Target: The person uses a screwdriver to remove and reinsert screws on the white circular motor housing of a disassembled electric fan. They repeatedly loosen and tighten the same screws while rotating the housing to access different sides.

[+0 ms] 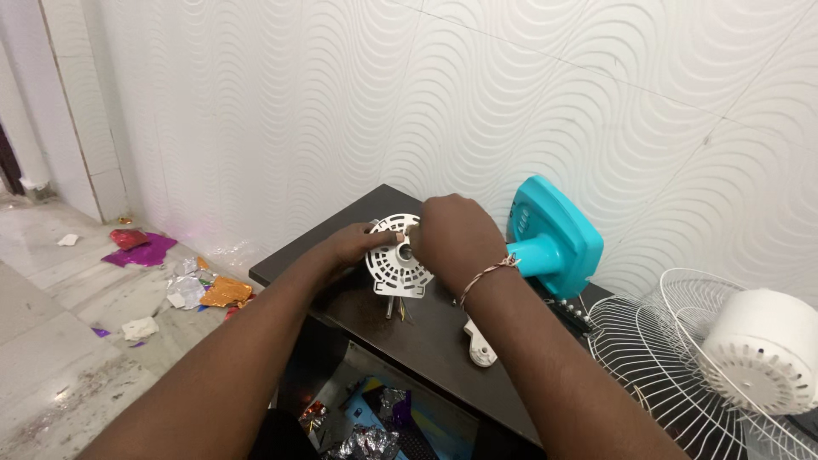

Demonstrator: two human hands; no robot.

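Both hands on the white vented motor cover (pixel 394 266), which stands on edge on the dark tabletop (pixel 434 336). Left hand (pixel 356 244) grips the cover's left rim, fingers wrapped on it. Right hand (pixel 452 234) sits over the cover's centre hub, fingers pinched narrow on something there; can't tell what. Metal prongs (pixel 396 308) stick down under the cover. Teal fan base (pixel 550 238) just right of the cover, on its side. Small white plastic part (pixel 480 345) lies on the tabletop right of and nearer than the cover. White wire fan guard (pixel 682 366) and white motor housing (pixel 767 349) further right, well apart from the cover.
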